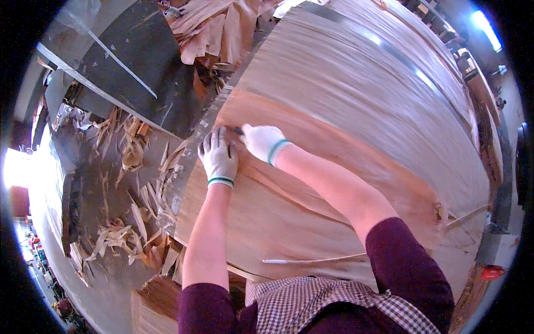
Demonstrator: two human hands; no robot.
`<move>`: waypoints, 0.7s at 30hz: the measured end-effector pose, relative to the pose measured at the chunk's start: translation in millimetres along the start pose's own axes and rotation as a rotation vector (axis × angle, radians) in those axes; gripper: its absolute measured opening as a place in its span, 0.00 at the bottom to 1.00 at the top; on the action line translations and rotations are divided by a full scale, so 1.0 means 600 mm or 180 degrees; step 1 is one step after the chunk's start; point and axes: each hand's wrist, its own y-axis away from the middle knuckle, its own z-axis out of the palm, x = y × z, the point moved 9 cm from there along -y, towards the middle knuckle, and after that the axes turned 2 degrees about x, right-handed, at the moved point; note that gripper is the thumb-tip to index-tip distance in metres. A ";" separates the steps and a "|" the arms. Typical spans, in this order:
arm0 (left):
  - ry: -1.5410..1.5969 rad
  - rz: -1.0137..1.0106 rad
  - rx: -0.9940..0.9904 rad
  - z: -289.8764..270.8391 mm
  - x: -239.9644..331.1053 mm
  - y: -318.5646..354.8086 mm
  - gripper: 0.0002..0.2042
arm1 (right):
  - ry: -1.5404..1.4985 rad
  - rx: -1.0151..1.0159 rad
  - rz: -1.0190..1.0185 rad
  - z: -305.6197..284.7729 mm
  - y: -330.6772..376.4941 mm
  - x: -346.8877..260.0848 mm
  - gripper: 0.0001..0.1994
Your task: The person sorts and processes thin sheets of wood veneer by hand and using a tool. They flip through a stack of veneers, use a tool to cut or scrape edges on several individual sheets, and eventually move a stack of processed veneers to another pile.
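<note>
From my seat, scanning from the left: the floor (111, 278) is littered with veneer scraps (119, 236), and a dark machine panel (139, 61) stands behind them, another heap of offcuts (217, 28) above it. Next comes my left hand (218, 158), in a white knit glove with a green cuff band, fingers spread and pressed flat on the reddish veneer sheet (311, 161) close to its left edge; it grips nothing. Just right of it, nearly touching, my right hand (263, 142) is curled shut around a small dark tool (238, 131) whose tip peeks out toward the left fingers; what kind of tool I cannot tell. The sheet lies on top of a paler veneer stack (356, 72) that runs off to the right, and it shows a knot (439, 211) and long splits (311, 259) near me.

The risks, as I judge them: the tool's tip sits so near the left fingertips that a slip could catch the glove, and the thin sheet, already cracked, could tear further along the grain if pulled unevenly.
</note>
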 end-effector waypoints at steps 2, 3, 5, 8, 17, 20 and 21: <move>-0.0198 -0.0026 0.0015 0.003 -0.021 0.005 0.22 | 0.0065 -0.0021 0.0028 0.016 -0.071 -0.048 0.12; -0.0155 -0.0093 -0.0127 0.006 -0.015 0.001 0.21 | 0.0143 -0.0078 0.0127 0.023 -0.090 -0.049 0.12; -0.0177 -0.0103 -0.0086 0.001 -0.020 0.002 0.21 | 0.0192 -0.0168 0.0199 0.039 -0.109 -0.054 0.12; -0.0370 -0.0122 -0.0149 0.010 -0.033 0.004 0.21 | 0.0154 -0.0172 -0.0031 0.030 -0.068 -0.029 0.12; -0.1034 -0.0033 -0.0648 0.055 0.053 -0.033 0.23 | 0.0030 -0.0710 0.1399 -0.084 0.352 0.242 0.10; -0.0619 0.1136 -0.0398 0.075 0.199 -0.021 0.27 | -0.0061 -0.0739 0.1358 -0.085 0.334 0.235 0.13; -0.0640 0.0956 -0.0639 0.096 0.206 -0.012 0.28 | -0.0060 -0.0703 0.1220 -0.086 0.334 0.234 0.13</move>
